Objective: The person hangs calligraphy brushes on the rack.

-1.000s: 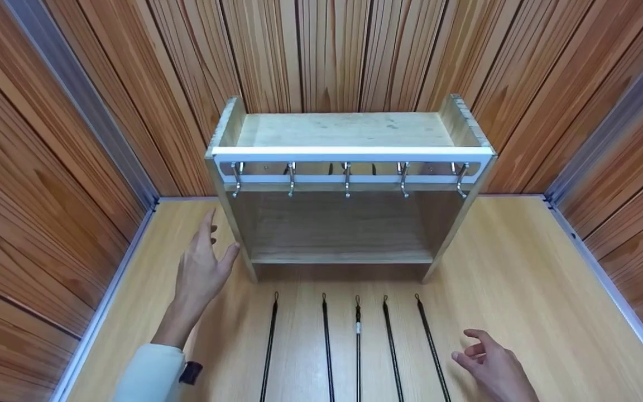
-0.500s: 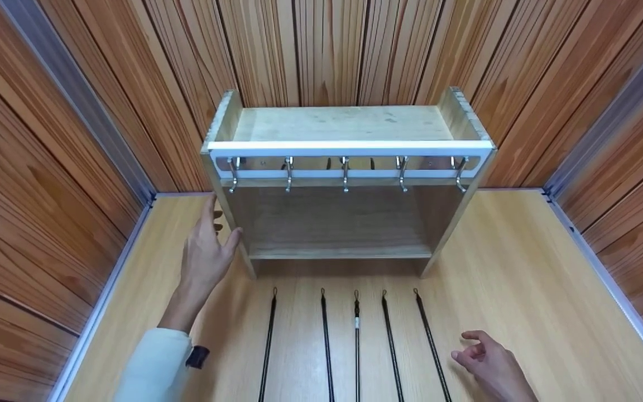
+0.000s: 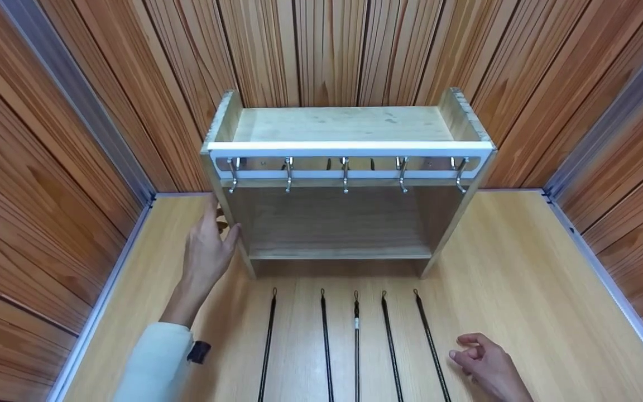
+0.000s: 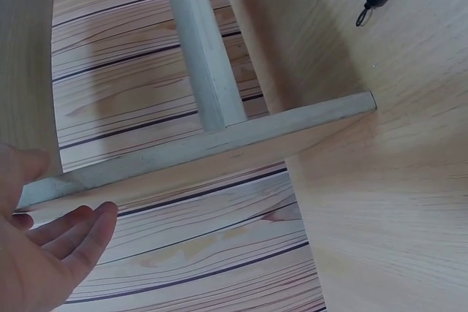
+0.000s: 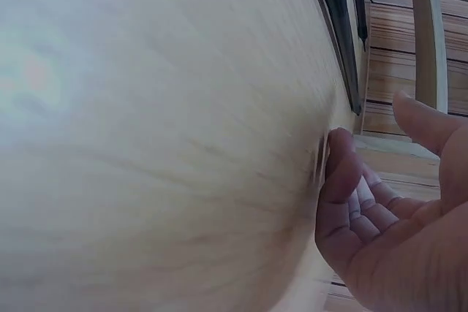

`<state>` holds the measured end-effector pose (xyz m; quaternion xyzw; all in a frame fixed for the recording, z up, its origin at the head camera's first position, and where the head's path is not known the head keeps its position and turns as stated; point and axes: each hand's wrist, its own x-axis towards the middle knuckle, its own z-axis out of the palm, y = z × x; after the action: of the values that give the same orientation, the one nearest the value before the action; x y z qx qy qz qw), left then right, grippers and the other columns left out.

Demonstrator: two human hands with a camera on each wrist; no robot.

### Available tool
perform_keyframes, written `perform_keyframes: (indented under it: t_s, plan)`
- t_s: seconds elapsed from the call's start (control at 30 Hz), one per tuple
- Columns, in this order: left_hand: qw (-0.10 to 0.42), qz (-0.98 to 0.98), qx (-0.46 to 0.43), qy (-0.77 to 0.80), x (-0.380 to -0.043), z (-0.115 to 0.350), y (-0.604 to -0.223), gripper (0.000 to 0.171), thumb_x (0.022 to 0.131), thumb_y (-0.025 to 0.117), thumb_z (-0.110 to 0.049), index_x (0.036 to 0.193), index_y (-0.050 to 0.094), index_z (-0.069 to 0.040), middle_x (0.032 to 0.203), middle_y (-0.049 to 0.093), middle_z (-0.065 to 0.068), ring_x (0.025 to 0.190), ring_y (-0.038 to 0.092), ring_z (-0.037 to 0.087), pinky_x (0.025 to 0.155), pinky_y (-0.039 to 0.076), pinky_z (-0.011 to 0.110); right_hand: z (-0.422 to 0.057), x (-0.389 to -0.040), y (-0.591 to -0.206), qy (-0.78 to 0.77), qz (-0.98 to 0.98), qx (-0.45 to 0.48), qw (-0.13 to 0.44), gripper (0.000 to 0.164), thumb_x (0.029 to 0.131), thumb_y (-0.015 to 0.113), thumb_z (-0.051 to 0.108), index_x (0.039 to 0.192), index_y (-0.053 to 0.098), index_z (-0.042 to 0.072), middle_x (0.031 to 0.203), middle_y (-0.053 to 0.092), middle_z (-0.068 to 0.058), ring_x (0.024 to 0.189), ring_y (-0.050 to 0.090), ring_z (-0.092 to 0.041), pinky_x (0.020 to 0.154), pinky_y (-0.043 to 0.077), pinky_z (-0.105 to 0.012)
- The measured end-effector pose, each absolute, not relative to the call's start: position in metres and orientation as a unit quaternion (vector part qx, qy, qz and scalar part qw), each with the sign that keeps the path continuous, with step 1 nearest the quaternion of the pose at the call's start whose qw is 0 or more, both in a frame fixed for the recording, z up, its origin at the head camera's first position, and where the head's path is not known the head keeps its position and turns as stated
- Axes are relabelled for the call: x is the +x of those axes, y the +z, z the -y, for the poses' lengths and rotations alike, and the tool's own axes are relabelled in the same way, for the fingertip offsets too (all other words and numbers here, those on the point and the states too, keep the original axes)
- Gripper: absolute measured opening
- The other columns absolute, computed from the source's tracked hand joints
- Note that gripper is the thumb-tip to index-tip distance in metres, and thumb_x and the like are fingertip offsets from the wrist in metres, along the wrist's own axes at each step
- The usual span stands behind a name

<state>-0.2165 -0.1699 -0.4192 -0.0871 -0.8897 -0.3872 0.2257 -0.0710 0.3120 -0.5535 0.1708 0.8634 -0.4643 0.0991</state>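
Observation:
A small wooden shelf [image 3: 341, 223] stands upright in the middle, a white rail [image 3: 349, 149] with several metal hooks [image 3: 345, 176] across its front. At its left side panel [image 4: 197, 153], my left hand [image 3: 207, 251] holds the front edge, thumb on one side and fingers on the other. My right hand [image 3: 489, 365] hovers low over the table at the front right, fingers loosely curled, holding nothing. Between the hands lie several thin black rods [image 3: 326, 340] with small loops at their far ends. The rods' near ends are cut off by the head view.
Wood-plank walls [image 3: 321, 50] close in the back and both sides. Metal strips [image 3: 115, 273] edge the light wooden table [image 3: 528, 268]. A dark band [image 3: 199, 352] shows at the left sleeve [image 3: 154, 363].
My left hand has moved up and right to the shelf's left panel, its thumb now over the edge. The right hand has shifted slightly. The head view has tilted a little.

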Motion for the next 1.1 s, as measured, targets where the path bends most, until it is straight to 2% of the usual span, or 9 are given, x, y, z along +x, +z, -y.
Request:
perform_keyframes:
  t_s: [0.33, 0.43, 0.57, 0.7, 0.87, 1.1]
  plan:
    - [0.236, 0.888, -0.081, -0.386, -0.223, 0.170, -0.419, 0.067, 0.097, 0.063, -0.005, 0.154, 0.029, -0.002, 0.120, 0.063, 0.032, 0.097, 0.069, 0.041, 0.076, 0.058, 0.050, -0.297, -0.073, -0.558, -0.452, -0.868, 0.182, 0.094, 0.034, 0.085, 0.079, 0.011, 0.110, 0.063, -0.005, 0.069, 0.062, -0.003, 0.060, 0.060, -0.020, 0.056, 0.045, -0.027]
    - [0.231, 0.890, -0.075, -0.386, -0.224, 0.170, -0.420, 0.064, 0.098, 0.063, -0.005, 0.153, 0.031, -0.003, 0.122, 0.062, 0.031, 0.101, 0.068, 0.041, 0.077, 0.057, 0.050, -0.292, -0.073, -0.560, -0.438, -0.878, 0.174, 0.088, 0.032, 0.083, 0.080, 0.011, 0.108, 0.064, -0.004, 0.068, 0.062, -0.001, 0.058, 0.059, -0.020, 0.059, 0.044, -0.027]
    - [0.225, 0.893, -0.068, -0.385, -0.225, 0.169, -0.421, 0.058, 0.098, 0.062, -0.005, 0.149, 0.035, -0.002, 0.128, 0.059, 0.031, 0.106, 0.065, 0.042, 0.078, 0.057, 0.050, -0.286, -0.075, -0.562, -0.419, -0.890, 0.161, 0.083, 0.037, 0.080, 0.084, 0.018, 0.105, 0.066, -0.002, 0.069, 0.060, 0.000, 0.062, 0.057, -0.018, 0.060, 0.043, -0.028]
    - [0.233, 0.887, -0.071, -0.392, -0.227, 0.168, -0.423, 0.053, 0.096, 0.063, -0.002, 0.144, 0.041, 0.003, 0.124, 0.060, 0.033, 0.104, 0.066, 0.043, 0.075, 0.057, 0.050, -0.282, -0.077, -0.562, -0.395, -0.903, 0.146, 0.084, 0.043, 0.076, 0.087, 0.023, 0.104, 0.066, -0.002, 0.070, 0.058, 0.001, 0.066, 0.055, -0.017, 0.063, 0.044, -0.031]
    - [0.228, 0.888, -0.065, -0.394, -0.227, 0.167, -0.422, 0.053, 0.097, 0.062, -0.003, 0.144, 0.041, 0.002, 0.123, 0.060, 0.033, 0.102, 0.067, 0.042, 0.074, 0.057, 0.050, -0.278, -0.080, -0.561, -0.376, -0.912, 0.137, 0.086, 0.039, 0.076, 0.085, 0.018, 0.104, 0.066, -0.002, 0.070, 0.059, 0.001, 0.066, 0.054, -0.016, 0.069, 0.044, -0.035]
    - [0.216, 0.892, -0.052, -0.393, -0.225, 0.165, -0.421, 0.053, 0.099, 0.061, -0.006, 0.147, 0.039, -0.001, 0.127, 0.059, 0.030, 0.108, 0.065, 0.041, 0.080, 0.056, 0.049, -0.274, -0.081, -0.561, -0.373, -0.915, 0.134, 0.078, 0.031, 0.075, 0.085, 0.012, 0.096, 0.065, 0.001, 0.069, 0.060, 0.001, 0.064, 0.055, -0.016, 0.065, 0.044, -0.035]
